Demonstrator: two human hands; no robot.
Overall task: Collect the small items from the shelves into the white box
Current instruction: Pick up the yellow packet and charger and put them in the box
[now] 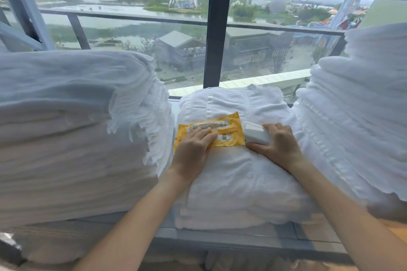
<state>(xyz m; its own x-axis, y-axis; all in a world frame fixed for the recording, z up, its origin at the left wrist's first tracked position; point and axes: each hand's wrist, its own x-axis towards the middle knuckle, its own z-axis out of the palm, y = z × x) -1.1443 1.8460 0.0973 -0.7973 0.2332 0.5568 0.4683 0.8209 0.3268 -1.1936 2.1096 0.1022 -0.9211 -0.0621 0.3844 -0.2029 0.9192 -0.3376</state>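
Observation:
A flat yellow packet [222,128] lies on top of a low stack of folded white towels [237,174] in the middle of the shelf. My left hand [193,149] rests flat on the packet's near left part, fingers pressed on it. A small white box [256,133] sits at the packet's right end. My right hand [278,144] wraps around it from the right, thumb under its near side.
A tall stack of folded white linen [72,134] stands to the left and another [356,116] to the right, leaving a narrow gap. The grey metal shelf edge [231,242] runs below. A window with a dark post [217,37] is behind.

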